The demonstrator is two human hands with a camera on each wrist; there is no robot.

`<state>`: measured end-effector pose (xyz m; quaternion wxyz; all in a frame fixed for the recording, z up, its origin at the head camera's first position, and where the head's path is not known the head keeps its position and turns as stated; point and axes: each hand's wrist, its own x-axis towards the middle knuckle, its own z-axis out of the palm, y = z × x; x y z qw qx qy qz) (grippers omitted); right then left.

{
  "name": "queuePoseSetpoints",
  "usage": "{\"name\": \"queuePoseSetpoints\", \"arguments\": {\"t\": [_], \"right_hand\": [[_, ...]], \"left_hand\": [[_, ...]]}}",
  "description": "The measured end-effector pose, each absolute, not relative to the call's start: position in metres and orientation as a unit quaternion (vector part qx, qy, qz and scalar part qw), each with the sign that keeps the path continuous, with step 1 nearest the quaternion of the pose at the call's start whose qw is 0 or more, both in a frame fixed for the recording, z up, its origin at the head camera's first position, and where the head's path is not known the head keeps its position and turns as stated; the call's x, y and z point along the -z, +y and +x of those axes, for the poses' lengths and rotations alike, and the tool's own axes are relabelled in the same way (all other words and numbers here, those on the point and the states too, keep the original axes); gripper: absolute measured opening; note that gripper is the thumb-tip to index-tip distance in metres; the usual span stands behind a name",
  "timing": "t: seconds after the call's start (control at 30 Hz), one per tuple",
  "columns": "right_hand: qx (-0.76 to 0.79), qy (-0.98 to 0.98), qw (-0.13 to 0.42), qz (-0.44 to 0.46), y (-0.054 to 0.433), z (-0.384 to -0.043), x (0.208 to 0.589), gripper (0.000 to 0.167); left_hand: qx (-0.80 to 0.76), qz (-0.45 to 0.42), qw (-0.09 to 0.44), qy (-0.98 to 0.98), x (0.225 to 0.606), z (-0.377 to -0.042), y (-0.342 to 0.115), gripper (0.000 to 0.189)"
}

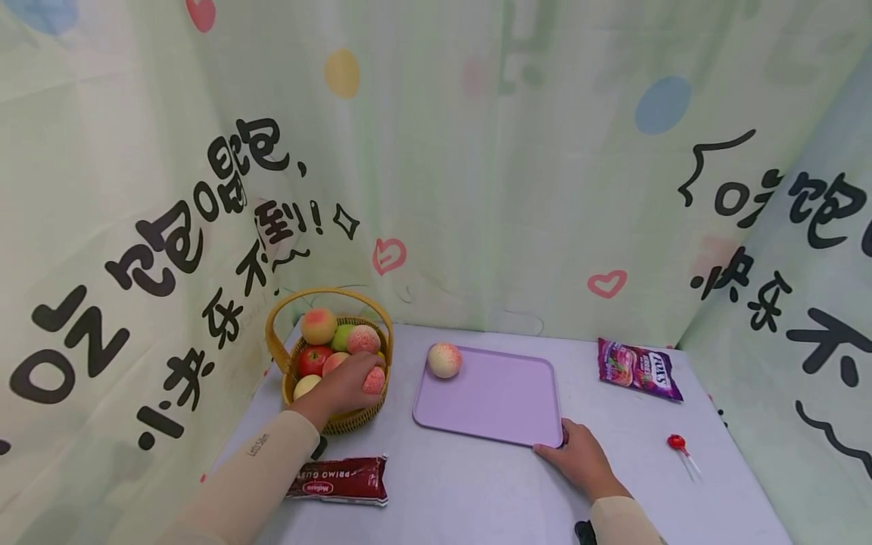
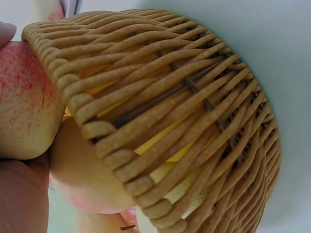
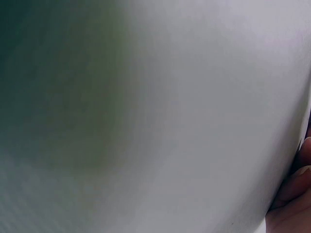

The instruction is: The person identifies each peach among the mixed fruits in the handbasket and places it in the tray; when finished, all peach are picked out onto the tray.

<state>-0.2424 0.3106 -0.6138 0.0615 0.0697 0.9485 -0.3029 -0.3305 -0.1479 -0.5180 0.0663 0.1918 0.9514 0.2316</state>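
Observation:
At the left, my left hand (image 1: 346,387) reaches into a wicker basket (image 1: 364,418) of fruit and grips a red-speckled peach (image 1: 373,380) near its right rim. The left wrist view has this peach (image 2: 24,102) between thumb and fingers, right beside the woven wall (image 2: 160,97). My right hand (image 1: 577,456) holds the near right corner of a light purple tray (image 1: 490,397), thumb along the rim. On the tray's far left corner sits a pale peach (image 1: 444,360). Blurred grey fills most of the right wrist view, with a few curled fingers (image 3: 296,189) at its right edge.
A dark red snack packet (image 1: 341,481) lies in front of the basket, below my left forearm. Right of the tray are a purple candy bag (image 1: 639,369) and a red lollipop (image 1: 677,443). A printed curtain (image 1: 477,189) hangs behind the white table (image 1: 436,499).

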Motion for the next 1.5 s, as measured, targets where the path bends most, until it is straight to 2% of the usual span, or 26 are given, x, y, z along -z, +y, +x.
{"name": "queuePoseSetpoints", "arguments": {"t": [0.67, 1.5], "right_hand": [[0.303, 0.948, 0.064, 0.070, 0.310, -0.242, 0.612, 0.100], [0.305, 0.946, 0.073, 0.075, 0.308, -0.242, 0.609, 0.101]], "left_hand": [[-0.296, 0.166, 0.065, 0.938, 0.508, -0.327, -0.155, 0.066], [-0.357, 0.149, 0.038, 0.922, 0.489, -0.316, -0.163, 0.061]]}}
